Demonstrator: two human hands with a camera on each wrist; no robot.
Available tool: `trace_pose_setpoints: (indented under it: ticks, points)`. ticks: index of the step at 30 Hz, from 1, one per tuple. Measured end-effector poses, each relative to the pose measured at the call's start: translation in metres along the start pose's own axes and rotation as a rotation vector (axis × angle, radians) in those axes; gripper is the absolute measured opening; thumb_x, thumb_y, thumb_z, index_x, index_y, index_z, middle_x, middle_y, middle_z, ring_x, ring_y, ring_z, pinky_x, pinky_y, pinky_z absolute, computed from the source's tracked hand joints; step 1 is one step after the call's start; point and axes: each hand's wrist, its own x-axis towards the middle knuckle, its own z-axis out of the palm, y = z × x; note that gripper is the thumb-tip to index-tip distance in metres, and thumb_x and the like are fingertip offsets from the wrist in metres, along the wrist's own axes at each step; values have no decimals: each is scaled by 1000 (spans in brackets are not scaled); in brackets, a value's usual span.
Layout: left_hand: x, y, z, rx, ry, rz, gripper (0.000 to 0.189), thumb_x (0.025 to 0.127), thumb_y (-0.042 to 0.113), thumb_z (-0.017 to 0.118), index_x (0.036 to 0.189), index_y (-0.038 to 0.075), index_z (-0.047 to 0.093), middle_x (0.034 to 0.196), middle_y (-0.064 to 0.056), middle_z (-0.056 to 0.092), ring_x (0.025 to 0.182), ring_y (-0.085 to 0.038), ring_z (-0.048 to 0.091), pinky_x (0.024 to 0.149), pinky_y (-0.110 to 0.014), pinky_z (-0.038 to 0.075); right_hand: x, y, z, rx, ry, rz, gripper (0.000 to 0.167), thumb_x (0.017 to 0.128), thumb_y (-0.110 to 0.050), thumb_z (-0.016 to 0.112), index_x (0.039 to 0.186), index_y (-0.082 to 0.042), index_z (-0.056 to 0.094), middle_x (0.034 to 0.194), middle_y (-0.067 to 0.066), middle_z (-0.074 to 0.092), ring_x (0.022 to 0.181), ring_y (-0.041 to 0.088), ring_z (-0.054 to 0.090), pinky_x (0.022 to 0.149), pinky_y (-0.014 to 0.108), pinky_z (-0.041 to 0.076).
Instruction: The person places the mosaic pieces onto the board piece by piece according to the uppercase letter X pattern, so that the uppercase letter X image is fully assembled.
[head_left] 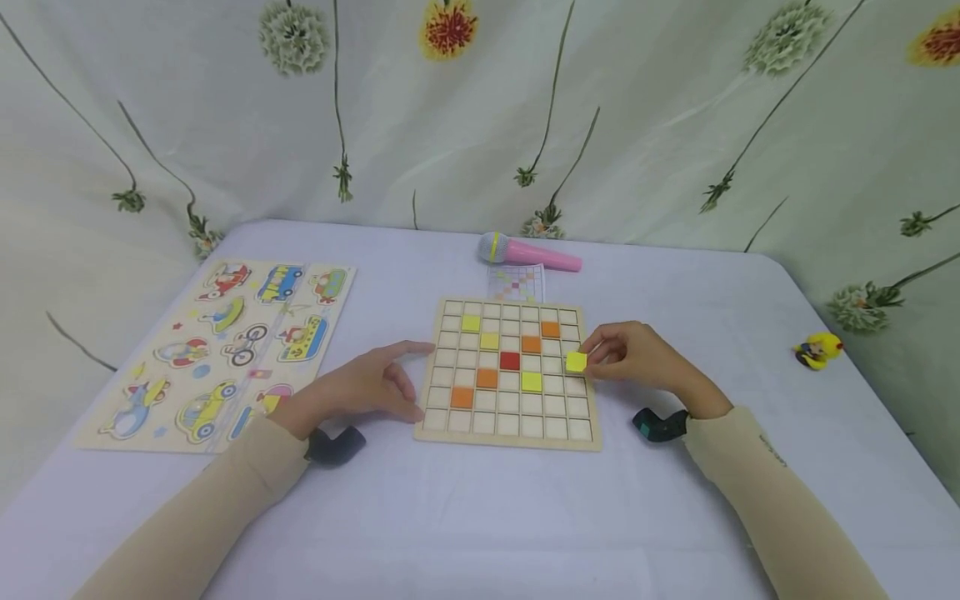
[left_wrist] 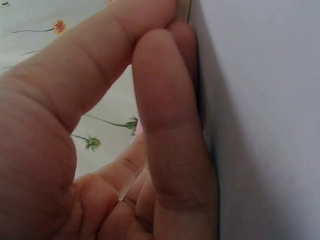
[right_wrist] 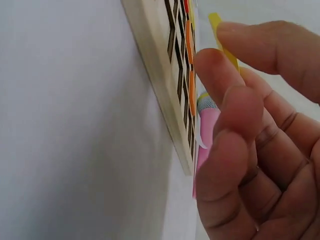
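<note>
A square wooden grid board [head_left: 512, 437] lies mid-table, with yellow, orange and red tiles set in some of its cells. Between thumb and fingertip, my right hand [head_left: 637, 358] pinches a yellow square tile [head_left: 576, 362] over the board's right edge. The right wrist view shows that tile [right_wrist: 216, 22] edge-on, raised off the board [right_wrist: 150, 55]. My left hand [head_left: 367, 383] touches the board's left edge, forefinger stretched toward its upper part and thumb near the lower corner. In the left wrist view, the left hand's fingers [left_wrist: 165, 100] hide most of the board.
Behind the board lie a small pattern card [head_left: 517, 283] and a pink toy microphone [head_left: 543, 254]. A wooden vehicle picture puzzle [head_left: 217, 350] covers the table's left side, partly under the left forearm. Far right sits a small yellow duck figure [head_left: 819, 350]. A flowered cloth [head_left: 637, 183] hangs behind.
</note>
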Motion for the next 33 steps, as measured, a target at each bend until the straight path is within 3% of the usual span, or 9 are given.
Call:
trace_pose_setpoints:
  ticks: [12, 17, 33]
  points:
    - [1, 0, -1, -4, -9, 13, 103, 80, 20, 95, 167, 21, 39, 101, -7, 70, 86, -24, 63, 79, -37, 46, -3, -13, 13, -10, -203, -67, 18, 87, -3, 86, 103, 1, 76, 83, -2, 75, 74, 15, 63, 70, 21, 51]
    - [0, -1, -2, -14, -15, 35, 103, 80, 18, 95, 167, 20, 39, 100, -8, 70, 85, -24, 63, 80, -37, 47, -5, -18, 17, -29, -232, -125, 18, 87, -4, 87, 101, 1, 76, 82, -3, 73, 70, 12, 59, 66, 23, 49]
    - [1, -1, -2, -18, -16, 28, 104, 80, 18, 95, 167, 21, 39, 100, -8, 70, 86, -24, 63, 82, -37, 47, -2, -16, 24, -57, -251, -111, 16, 85, -2, 88, 97, -2, 77, 78, -5, 67, 69, 13, 55, 63, 21, 44]
